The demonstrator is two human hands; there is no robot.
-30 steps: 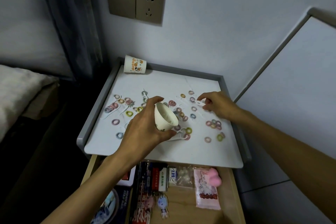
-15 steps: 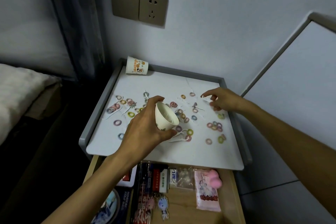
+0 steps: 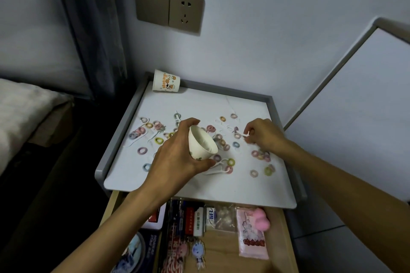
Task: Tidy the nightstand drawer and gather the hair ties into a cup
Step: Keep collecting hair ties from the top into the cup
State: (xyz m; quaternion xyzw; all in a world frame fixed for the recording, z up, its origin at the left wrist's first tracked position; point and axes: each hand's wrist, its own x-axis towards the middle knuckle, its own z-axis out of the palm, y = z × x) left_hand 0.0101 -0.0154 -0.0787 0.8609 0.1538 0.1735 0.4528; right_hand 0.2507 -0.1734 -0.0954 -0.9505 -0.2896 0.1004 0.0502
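White nightstand top (image 3: pixel 199 188) with a gray rim, in the middle of the frame. Dotted all over with little colored hair ties (image 3: pixel 142 150). Paper cup (image 3: pixel 166 84) on its side at the upper left corner.

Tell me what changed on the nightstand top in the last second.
The right hand, half a second ago reaching back with fingers spread, has pulled nearer and now pinches a small white piece among the hair ties. The left hand holds the tilted cup as before; the printed cup at the back corner hasn't moved.
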